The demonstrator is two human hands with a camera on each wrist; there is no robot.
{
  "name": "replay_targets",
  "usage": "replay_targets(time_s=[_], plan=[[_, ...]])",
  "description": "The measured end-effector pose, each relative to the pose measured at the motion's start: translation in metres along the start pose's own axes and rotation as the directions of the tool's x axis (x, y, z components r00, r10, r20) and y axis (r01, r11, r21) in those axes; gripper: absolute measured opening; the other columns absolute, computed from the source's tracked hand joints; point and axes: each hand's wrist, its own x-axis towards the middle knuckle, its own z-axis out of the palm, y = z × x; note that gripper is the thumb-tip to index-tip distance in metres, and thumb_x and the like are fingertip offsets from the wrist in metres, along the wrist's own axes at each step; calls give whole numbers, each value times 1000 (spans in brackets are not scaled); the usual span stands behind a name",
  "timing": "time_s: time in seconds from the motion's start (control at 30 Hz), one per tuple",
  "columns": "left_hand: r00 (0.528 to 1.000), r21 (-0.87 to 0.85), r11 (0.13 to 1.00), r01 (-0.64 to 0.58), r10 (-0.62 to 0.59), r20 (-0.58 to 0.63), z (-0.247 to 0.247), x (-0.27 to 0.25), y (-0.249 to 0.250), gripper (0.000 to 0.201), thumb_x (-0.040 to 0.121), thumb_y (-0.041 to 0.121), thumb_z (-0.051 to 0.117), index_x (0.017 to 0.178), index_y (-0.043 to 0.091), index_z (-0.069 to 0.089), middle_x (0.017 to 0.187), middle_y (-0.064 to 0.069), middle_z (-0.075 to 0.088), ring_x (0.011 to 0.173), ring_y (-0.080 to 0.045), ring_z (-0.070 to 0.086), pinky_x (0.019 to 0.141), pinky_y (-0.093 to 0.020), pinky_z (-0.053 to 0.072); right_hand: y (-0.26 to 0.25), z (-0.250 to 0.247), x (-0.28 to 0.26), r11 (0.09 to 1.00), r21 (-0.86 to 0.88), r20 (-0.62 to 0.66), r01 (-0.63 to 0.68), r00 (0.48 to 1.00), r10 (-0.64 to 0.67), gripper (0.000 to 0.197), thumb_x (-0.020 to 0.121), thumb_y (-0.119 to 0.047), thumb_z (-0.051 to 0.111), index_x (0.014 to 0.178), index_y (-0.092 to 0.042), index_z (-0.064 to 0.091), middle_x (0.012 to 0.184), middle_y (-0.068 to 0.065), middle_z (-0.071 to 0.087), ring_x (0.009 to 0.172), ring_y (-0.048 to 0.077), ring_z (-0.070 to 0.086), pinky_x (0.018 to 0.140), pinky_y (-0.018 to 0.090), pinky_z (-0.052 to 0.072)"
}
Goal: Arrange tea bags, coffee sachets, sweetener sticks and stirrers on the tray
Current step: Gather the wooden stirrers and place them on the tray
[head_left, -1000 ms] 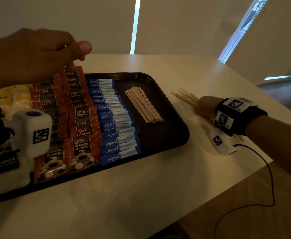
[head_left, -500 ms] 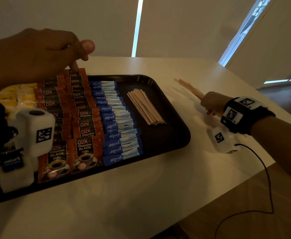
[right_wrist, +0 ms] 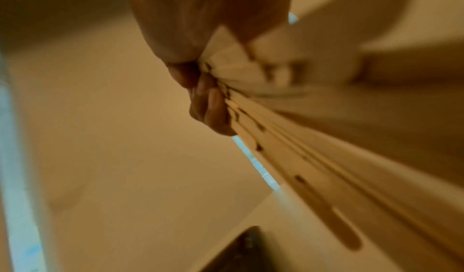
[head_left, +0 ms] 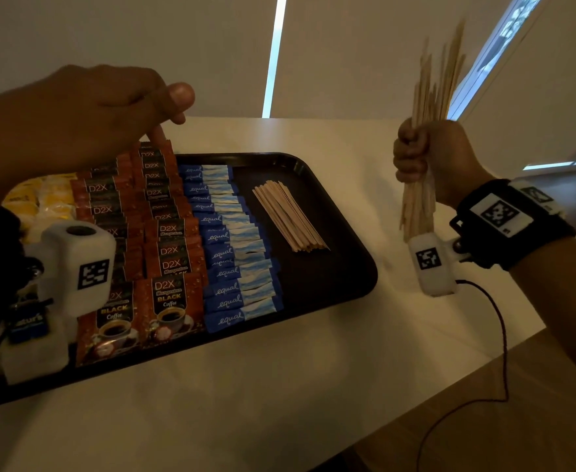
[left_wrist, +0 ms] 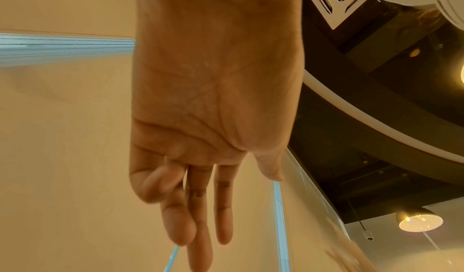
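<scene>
A black tray (head_left: 344, 267) on the white table holds yellow tea bags (head_left: 31, 202) at the left, two rows of brown D2X coffee sachets (head_left: 167, 247), a row of blue sweetener sticks (head_left: 235, 264) and a flat pile of wooden stirrers (head_left: 288, 218). My right hand (head_left: 423, 158) is raised to the right of the tray and grips a thick upright bundle of stirrers (head_left: 433, 90), seen blurred in the right wrist view (right_wrist: 314, 157). My left hand (head_left: 85, 114) hovers over the far end of the coffee rows, one fingertip (head_left: 159, 137) touching the top sachet; its fingers (left_wrist: 198, 207) hang straight.
The white table (head_left: 314, 386) ends at a wooden edge at the lower right. A black cable (head_left: 498, 335) trails from my right wrist camera across that corner. A white packet with a blue label (head_left: 27, 325) lies at the tray's near left.
My right hand has gathered the stirrers off the table and lifted them upright, well above the surface. The left hand has stayed over the coffee rows.
</scene>
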Motion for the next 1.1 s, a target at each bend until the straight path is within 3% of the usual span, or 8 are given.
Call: replay_targets(time_s=[0.13, 0.27, 0.4, 0.6, 0.7, 0.83, 0.97, 1.1], plan=[[1000, -87, 996, -14, 17, 23, 0, 4, 11, 54, 72, 90, 27, 90, 51, 61, 84, 21, 65, 71, -11, 63, 63, -40, 52, -27, 46, -11, 953, 254, 142, 164, 969, -204, 6, 58, -11, 34, 56, -16, 32, 45, -4, 25, 34, 9, 17, 38, 11, 21], [999, -115, 993, -17, 21, 32, 3, -4, 28, 57, 78, 82, 28, 98, 39, 61, 88, 13, 67, 70, 3, 62, 61, -28, 46, -44, 94, -14, 859, 396, 162, 325, 896, -414, 25, 88, -15, 31, 64, -12, 39, 46, -4, 24, 38, 10, 16, 40, 17, 21], [993, -244, 966, 81, -58, 101, 18, 0, 39, 54, 85, 63, 28, 106, 25, 61, 93, 2, 68, 82, -6, 66, 71, -31, 56, -50, 142, -28, 750, 532, 38, 392, 874, -484, 44, 99, -31, 40, 59, -14, 35, 43, -4, 25, 36, 10, 17, 38, 19, 21], [896, -471, 781, 410, -250, 367, 23, -1, 43, 63, 84, 68, 25, 94, 18, 61, 92, -16, 73, 81, -25, 72, 70, -31, 60, -45, 187, -34, 645, 655, -48, 394, 873, -485, 49, 99, -29, 43, 55, -17, 27, 42, -4, 23, 34, 10, 17, 39, 19, 19], [870, -368, 807, 462, -331, 366, 21, 0, 33, 68, 84, 71, 22, 94, 15, 58, 92, -20, 71, 80, -27, 72, 72, -34, 60, -45, 194, -31, 625, 675, -82, 392, 882, -465, 47, 98, -28, 46, 56, -16, 30, 43, -3, 24, 35, 11, 18, 39, 20, 19], [791, -350, 754, 556, -351, 501, 18, 2, 20, 91, 66, 80, 24, 113, 9, 57, 72, -21, 70, 61, -28, 70, 55, -34, 57, -45, 196, -28, 596, 688, -133, 415, 879, -458, 47, 98, -28, 46, 55, -15, 34, 44, -2, 25, 34, 11, 19, 39, 19, 20], [835, -362, 784, 504, -335, 437, 18, 4, 17, 89, 72, 81, 21, 121, 14, 56, 49, 1, 48, 40, -9, 41, 43, -20, 41, -43, 196, -24, 574, 715, -172, 400, 896, -409, 44, 98, -29, 46, 57, -16, 37, 45, -2, 23, 35, 11, 19, 38, 20, 19], [846, -404, 764, 503, -342, 409, 20, 6, 17, 90, 68, 84, 24, 107, 11, 59, 50, 6, 43, 38, -5, 37, 41, -20, 37, -40, 200, -23, 554, 739, -181, 383, 905, -384, 39, 97, -28, 47, 60, -17, 40, 44, -4, 25, 34, 10, 21, 37, 19, 21]])
